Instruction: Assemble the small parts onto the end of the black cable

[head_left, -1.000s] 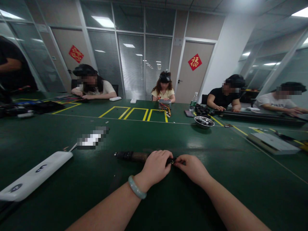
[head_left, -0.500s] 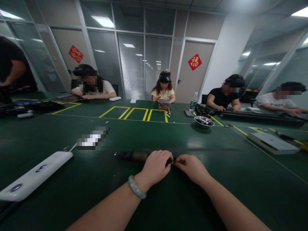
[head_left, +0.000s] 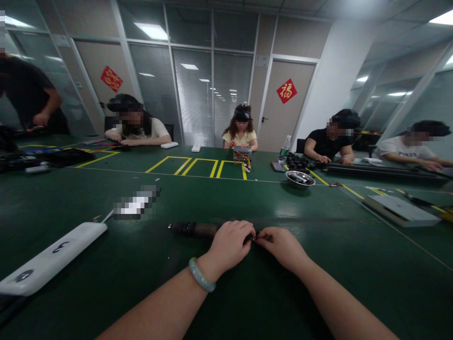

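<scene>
A dark, cylindrical tool-like object (head_left: 203, 230) lies on the green table, with a brownish middle and a metal tip pointing left. My left hand (head_left: 231, 243), with a pale green bangle at its wrist, is wrapped over the object's right end and covers that part. Close beside it, my right hand (head_left: 281, 245) is closed in a pinch at a small shiny bit (head_left: 253, 239) by my left fingertips. What exactly the right fingers hold is too small to make out.
A white power strip (head_left: 53, 259) lies to the left, near a blurred-out bright item (head_left: 136, 205). Farther off are a metal bowl (head_left: 300, 179) of dark parts, a bottle (head_left: 285, 147) and a flat grey case (head_left: 401, 210). Several people work around the table.
My hands and the cylindrical object stay nearly in place, with only slight finger movement. At the far left, a standing person in black has moved further into view, towards the right.
</scene>
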The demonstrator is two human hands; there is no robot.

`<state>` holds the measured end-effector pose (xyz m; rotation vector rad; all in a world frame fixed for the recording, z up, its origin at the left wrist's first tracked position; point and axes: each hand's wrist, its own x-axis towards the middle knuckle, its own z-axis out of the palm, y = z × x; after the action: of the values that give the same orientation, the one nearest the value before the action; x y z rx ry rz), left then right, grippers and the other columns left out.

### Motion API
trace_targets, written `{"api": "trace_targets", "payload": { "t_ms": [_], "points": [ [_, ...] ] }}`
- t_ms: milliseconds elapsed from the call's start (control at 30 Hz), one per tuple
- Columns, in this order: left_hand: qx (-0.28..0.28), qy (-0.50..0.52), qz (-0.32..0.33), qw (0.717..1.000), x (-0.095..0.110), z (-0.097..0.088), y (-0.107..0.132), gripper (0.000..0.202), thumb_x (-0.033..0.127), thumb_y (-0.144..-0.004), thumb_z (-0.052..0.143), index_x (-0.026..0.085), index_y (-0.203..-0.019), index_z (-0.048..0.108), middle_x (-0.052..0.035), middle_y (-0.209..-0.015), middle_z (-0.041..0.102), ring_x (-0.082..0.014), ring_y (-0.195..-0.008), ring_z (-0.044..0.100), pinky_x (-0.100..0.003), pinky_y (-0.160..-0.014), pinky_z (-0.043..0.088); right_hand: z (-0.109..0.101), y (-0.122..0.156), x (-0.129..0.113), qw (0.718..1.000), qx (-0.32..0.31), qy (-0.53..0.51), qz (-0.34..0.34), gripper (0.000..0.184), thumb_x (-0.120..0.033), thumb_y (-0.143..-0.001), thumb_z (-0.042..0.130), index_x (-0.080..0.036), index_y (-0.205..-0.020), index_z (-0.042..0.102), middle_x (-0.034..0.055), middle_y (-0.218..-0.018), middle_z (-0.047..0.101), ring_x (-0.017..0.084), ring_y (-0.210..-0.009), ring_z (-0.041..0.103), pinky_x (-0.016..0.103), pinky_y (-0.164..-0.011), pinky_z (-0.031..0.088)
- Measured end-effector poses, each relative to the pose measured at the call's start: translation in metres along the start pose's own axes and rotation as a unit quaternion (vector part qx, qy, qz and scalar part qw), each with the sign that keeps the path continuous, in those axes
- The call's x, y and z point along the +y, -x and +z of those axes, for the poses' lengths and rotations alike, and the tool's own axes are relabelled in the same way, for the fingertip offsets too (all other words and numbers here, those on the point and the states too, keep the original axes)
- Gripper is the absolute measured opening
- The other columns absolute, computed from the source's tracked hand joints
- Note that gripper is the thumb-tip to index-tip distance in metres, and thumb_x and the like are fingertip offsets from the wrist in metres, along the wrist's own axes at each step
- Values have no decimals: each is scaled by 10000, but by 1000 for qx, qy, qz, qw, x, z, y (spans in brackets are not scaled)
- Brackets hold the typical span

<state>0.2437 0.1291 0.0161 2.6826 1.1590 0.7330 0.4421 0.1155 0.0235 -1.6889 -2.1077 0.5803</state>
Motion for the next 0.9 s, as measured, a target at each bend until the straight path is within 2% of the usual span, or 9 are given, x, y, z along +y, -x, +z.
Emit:
{"api": "trace_targets", "payload": {
  "t_ms": [133, 267, 367, 667, 900],
  "points": [
    [4, 6, 14, 1000, -1, 0, -1, 173, 160, -847, 564, 253, -990, 594, 17, -1154, 609, -195, -1036, 563, -383, -897, 418, 1, 0, 1, 1000, 4, -3, -5, 166, -342, -847, 576, -266, -855, 723, -16, -839, 717, 154, -750, 617, 247, -636, 355],
    [15, 8, -15, 1000, 0, 2, 0, 250, 173, -838, 576, 236, -1079, 546, -4, -1063, 626, -196, -991, 576, -378, -888, 434, 1, 0, 1, 1000, -2, -2, 3, 170, -345, -845, 578, -263, -856, 726, -12, -853, 720, 158, -748, 620, 246, -634, 362],
    [12, -2, -30, 999, 0, 2, 0, 237, 191, -844, 571, 215, -1077, 536, -28, -1044, 623, -207, -982, 583, -385, -886, 441, 0, 0, 1, 1000, -7, -1, 7, 173, -353, -848, 574, -266, -850, 724, -16, -843, 718, 156, -736, 621, 246, -625, 364],
    [1, 5, 15, 1000, 0, 0, 0, 168, 170, -860, 544, 234, -1007, 595, -11, -1190, 597, -202, -1080, 557, -401, -929, 431, -1, 1, -3, 1000, -10, 4, 12, 180, -358, -853, 570, -268, -875, 724, -13, -843, 719, 157, -745, 628, 249, -632, 372],
    [9, 5, -15, 1000, 1, 0, -1, 240, 178, -829, 583, 224, -1064, 559, -14, -1057, 629, -201, -981, 581, -384, -887, 443, 0, 0, 0, 1000, -5, 2, 14, 162, -353, -839, 583, -274, -847, 723, -26, -823, 716, 152, -726, 622, 243, -624, 368]
  ]
}}
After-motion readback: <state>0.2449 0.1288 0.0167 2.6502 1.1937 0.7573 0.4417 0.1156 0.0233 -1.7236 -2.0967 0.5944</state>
